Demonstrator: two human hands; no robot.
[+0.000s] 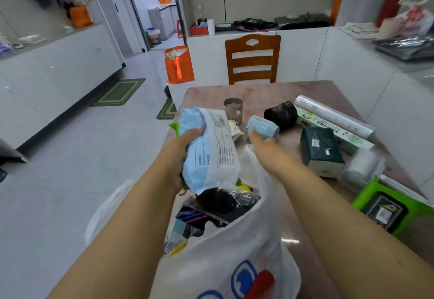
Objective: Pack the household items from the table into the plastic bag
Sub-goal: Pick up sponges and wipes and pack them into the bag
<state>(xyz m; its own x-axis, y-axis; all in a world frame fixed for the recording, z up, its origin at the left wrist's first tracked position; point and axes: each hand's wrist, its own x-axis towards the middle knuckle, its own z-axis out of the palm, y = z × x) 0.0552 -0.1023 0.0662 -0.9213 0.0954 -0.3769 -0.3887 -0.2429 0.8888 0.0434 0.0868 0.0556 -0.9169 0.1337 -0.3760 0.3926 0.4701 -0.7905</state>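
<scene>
Nearest, the white plastic bag (225, 261) with blue and red print is stood open at the table's (312, 92) edge, already holding dark items. The pale blue soft pack (206, 148), gripped by the left hand (180, 155), should be lowered upright into it. The right hand (263, 145) is closing round a small light-blue box (263, 126). The pack's printing is too blurred to read.
</scene>
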